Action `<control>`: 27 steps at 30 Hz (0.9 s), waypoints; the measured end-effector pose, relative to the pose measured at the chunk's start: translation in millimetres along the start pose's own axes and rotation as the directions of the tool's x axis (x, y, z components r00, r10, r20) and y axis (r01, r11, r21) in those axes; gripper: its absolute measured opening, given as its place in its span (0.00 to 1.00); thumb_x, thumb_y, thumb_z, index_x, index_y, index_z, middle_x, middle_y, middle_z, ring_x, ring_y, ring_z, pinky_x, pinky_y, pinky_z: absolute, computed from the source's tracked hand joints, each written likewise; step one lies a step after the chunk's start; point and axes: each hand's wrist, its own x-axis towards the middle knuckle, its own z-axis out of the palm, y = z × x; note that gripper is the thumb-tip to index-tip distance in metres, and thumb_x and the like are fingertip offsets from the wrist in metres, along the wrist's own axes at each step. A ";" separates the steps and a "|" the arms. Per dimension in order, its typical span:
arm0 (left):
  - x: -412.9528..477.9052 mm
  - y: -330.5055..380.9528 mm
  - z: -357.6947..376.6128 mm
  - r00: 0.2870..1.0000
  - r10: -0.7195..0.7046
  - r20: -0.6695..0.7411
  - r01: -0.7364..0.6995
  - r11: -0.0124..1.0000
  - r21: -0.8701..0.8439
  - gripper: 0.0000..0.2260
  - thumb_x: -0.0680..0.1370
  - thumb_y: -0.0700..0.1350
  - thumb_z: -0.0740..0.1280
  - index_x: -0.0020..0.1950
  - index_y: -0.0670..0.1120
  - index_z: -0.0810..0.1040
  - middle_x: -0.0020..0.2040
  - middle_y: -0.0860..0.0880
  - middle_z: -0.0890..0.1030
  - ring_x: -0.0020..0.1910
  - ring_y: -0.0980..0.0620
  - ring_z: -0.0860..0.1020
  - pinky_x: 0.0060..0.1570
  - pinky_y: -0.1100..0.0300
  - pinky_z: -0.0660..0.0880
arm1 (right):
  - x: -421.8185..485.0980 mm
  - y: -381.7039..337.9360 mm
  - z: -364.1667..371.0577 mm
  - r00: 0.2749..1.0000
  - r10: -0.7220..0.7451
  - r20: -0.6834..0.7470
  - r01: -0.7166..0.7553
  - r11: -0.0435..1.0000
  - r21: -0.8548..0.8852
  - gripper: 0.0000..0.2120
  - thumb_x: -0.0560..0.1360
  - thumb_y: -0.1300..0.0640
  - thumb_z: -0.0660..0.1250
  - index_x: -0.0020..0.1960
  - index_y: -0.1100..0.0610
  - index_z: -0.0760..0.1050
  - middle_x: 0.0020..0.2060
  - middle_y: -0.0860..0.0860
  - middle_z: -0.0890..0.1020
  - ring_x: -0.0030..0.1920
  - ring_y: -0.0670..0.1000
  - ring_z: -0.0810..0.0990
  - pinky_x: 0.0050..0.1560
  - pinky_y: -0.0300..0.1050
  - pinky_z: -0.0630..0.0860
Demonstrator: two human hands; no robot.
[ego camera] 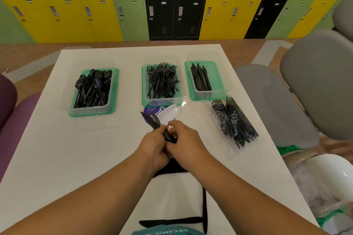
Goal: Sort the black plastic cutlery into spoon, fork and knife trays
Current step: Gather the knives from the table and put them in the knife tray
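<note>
We hold a bunch of knives (pixel 152 122) in both hands (pixel 155 144), (pixel 183 139), fingers curled around it; next we should carry them to the knife tray (pixel 217 82).

Black plastic cutlery bundle (pixel 152 122) between both hands: handles hidden under fingers, piece count unclear. Purple-white printed label (pixel 162 111) half covered, text unreadable. Clear plastic-wrapped cutlery pack (pixel 234 122) right: contents indistinct. White bag (pixel 328 181) near right, blurred, cut off.
</note>
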 end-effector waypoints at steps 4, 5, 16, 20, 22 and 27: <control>2.4 9.9 4.4 0.998 0.068 0.001 -0.068 0.993 -0.095 0.12 0.82 0.46 0.58 0.59 0.41 0.76 0.48 0.41 0.82 0.46 0.46 0.81 0.43 0.52 0.78 | -2.7 0.3 -5.0 0.973 -0.224 -0.053 0.202 0.942 -0.266 0.19 0.77 0.50 0.63 0.68 0.43 0.69 0.62 0.44 0.76 0.65 0.48 0.67 0.62 0.48 0.67; 4.6 14.0 6.2 0.993 0.121 -0.013 -0.122 0.989 -0.087 0.12 0.82 0.46 0.58 0.60 0.42 0.74 0.46 0.42 0.82 0.43 0.47 0.81 0.42 0.53 0.78 | -3.1 2.9 -5.4 0.963 -0.247 -0.109 0.217 0.948 -0.232 0.17 0.78 0.49 0.62 0.66 0.43 0.70 0.61 0.43 0.76 0.65 0.47 0.67 0.60 0.48 0.66; -4.1 32.2 28.0 0.799 0.580 0.158 -0.600 0.789 0.135 0.05 0.81 0.49 0.60 0.47 0.50 0.70 0.29 0.53 0.67 0.27 0.55 0.66 0.33 0.61 0.68 | 7.2 10.1 -2.9 0.747 0.430 0.508 -0.532 -0.074 0.844 0.23 0.83 0.47 0.52 0.58 0.66 0.74 0.45 0.62 0.84 0.44 0.58 0.84 0.46 0.51 0.80; -9.4 21.7 24.1 0.771 0.592 0.233 -0.634 0.747 0.198 0.05 0.79 0.49 0.63 0.46 0.48 0.72 0.28 0.53 0.69 0.30 0.54 0.70 0.37 0.60 0.72 | 11.6 6.1 -4.0 0.774 0.412 0.482 -0.500 -0.071 0.863 0.20 0.83 0.50 0.52 0.53 0.65 0.75 0.35 0.60 0.85 0.40 0.57 0.84 0.41 0.49 0.78; -11.4 19.2 22.7 0.792 0.552 0.260 -0.605 0.768 0.212 0.06 0.78 0.50 0.65 0.45 0.48 0.74 0.29 0.52 0.71 0.32 0.53 0.71 0.37 0.60 0.73 | 15.8 6.6 -5.4 0.782 0.414 0.467 -0.491 -0.053 0.870 0.19 0.83 0.51 0.53 0.52 0.63 0.75 0.39 0.60 0.84 0.43 0.57 0.82 0.44 0.50 0.77; -17.0 16.4 24.6 0.820 0.515 0.249 -0.572 0.716 0.400 0.14 0.78 0.55 0.62 0.39 0.47 0.75 0.34 0.51 0.77 0.36 0.52 0.74 0.36 0.61 0.73 | 17.3 7.5 -5.6 0.829 0.335 0.448 -0.495 0.065 0.866 0.17 0.82 0.49 0.55 0.51 0.60 0.77 0.44 0.57 0.83 0.44 0.55 0.81 0.44 0.49 0.77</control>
